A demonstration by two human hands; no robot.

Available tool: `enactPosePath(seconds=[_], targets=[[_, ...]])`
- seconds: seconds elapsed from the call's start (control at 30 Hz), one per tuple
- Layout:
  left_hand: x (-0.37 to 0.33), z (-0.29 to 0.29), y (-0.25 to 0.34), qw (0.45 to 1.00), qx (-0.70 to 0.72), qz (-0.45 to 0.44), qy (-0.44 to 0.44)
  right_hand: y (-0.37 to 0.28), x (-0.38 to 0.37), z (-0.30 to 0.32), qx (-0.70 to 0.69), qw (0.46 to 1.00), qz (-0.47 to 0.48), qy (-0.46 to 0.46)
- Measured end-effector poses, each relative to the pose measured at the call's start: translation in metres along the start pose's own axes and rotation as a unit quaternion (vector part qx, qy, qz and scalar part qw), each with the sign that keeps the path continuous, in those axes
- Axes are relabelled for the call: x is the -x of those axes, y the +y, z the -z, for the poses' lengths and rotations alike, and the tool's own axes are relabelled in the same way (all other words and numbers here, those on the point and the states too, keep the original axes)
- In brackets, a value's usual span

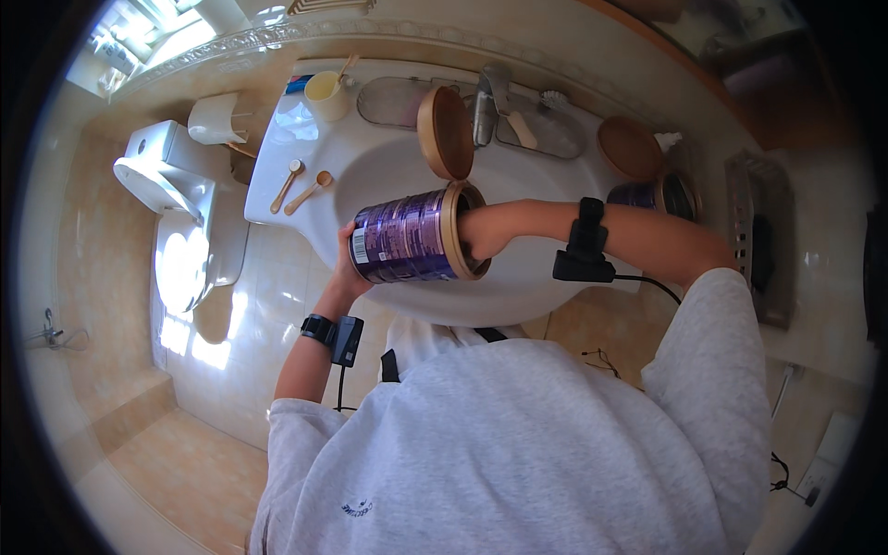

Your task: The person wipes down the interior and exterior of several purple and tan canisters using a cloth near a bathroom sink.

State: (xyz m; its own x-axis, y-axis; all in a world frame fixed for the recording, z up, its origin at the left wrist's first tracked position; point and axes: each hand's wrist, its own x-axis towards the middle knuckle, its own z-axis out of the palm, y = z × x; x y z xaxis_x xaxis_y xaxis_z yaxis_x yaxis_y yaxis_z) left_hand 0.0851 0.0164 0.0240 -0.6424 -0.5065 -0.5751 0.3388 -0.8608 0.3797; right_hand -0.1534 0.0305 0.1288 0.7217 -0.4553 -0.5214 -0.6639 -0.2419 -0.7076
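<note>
A purple tin can (402, 239) with a gold rim lies tipped on its side over the white sink (546, 296), its mouth facing right. Its round tan lid (446, 134) stands swung up at the rim. My left hand (346, 265) is closed round the base of the can. My right hand (483, 229) reaches into the mouth, so its fingers are hidden inside. Two tan scoops, one (288, 185) beside the other (308, 192), lie on the counter to the left.
Behind the basin are a faucet (483, 116), a yellowish cup (326, 95) and a small brush (553, 98). A second purple can (678, 196) lies at the right near a round tan lid (631, 148). A toilet (180, 231) stands at left, a grey basket (763, 240) at right.
</note>
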Motion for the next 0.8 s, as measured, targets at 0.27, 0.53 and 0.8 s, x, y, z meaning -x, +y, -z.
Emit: enactPosePath(seconds=[0.27,0.53,0.8], targets=[[0.000,-0.010,0.002,0.999,0.023,0.037,-0.021,0.014,-0.019,-0.003,0.011,0.973,0.088,0.214],[-0.004,-0.022,0.001,1.000,0.016,0.003,-0.024,-0.001,-0.020,-0.002,0.037,0.989,0.053,0.130],[0.006,-0.022,0.002,1.000,0.019,0.007,-0.011,-0.010,-0.007,0.000,-0.066,0.989,0.053,0.124]])
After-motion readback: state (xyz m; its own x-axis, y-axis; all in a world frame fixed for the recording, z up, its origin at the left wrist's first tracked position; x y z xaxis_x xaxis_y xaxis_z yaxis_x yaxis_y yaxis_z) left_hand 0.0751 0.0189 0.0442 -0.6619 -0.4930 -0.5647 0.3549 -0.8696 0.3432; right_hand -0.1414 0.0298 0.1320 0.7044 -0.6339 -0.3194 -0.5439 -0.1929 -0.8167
